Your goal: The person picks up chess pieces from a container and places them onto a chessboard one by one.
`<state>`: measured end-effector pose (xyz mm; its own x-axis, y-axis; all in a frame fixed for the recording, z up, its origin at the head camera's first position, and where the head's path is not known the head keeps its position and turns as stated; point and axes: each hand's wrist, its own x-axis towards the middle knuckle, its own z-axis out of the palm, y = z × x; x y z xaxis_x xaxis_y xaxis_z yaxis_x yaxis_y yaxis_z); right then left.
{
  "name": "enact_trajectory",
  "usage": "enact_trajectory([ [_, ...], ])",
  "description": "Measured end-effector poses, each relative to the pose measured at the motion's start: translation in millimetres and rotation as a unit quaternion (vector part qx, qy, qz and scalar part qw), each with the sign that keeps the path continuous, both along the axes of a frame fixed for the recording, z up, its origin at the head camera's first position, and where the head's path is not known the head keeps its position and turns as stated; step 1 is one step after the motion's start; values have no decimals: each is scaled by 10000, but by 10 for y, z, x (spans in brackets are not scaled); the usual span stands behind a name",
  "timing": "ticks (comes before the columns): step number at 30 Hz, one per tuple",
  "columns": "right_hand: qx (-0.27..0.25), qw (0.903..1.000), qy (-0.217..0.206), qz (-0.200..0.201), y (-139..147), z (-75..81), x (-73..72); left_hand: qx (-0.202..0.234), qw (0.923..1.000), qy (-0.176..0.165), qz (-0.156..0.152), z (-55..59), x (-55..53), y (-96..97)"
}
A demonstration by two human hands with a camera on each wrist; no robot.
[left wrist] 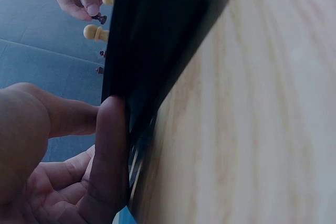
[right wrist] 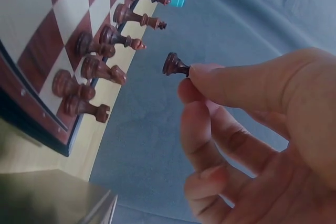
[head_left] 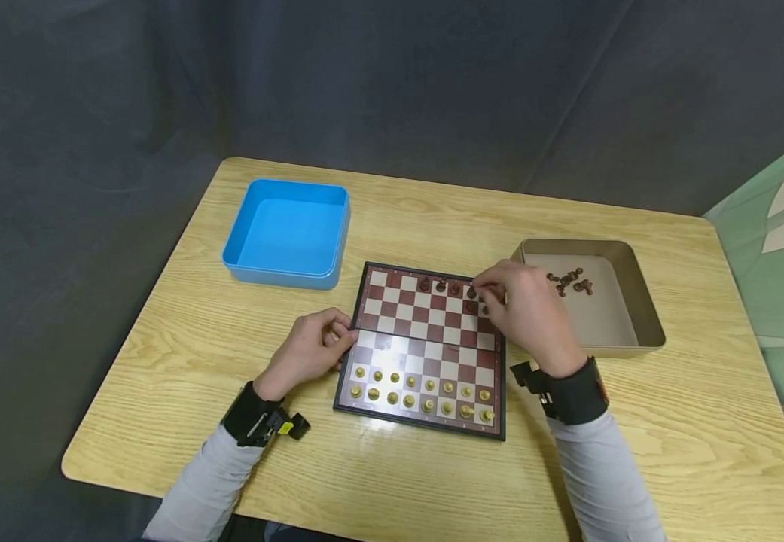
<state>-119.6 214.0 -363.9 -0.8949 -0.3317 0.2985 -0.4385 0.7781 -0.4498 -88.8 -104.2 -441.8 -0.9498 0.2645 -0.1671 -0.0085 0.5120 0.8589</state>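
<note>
Table (head_left: 161,361) had a light wood-grain top, rounded corners. Three items directly on it. Chessboard (head_left: 419,348) sat around mid-table, seam across its middle. Open blue box (head_left: 279,277) stood beyond chessboard, to its left. Open tan box (head_left: 595,320) stood right of chessboard's far half.

A dark brown chess piece (right wrist: 172,64) is hanging clear of the board in the right hand's (head_left: 530,312) pinch, flared base showing, top being hidden. The unfolded, black-rimmed chessboard (head_left: 419,348) is lying with the left hand (head_left: 310,345) touching its left edge, gold chessmen (head_left: 427,405) standing in two near rows, dark chessmen (head_left: 455,289) standing far right.
</note>
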Motion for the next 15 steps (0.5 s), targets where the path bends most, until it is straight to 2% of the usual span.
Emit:
enact_trajectory([
  [15,3,9998,-68,165,-88,-94,-20,0,10000,27,-15,2,-5,1],
])
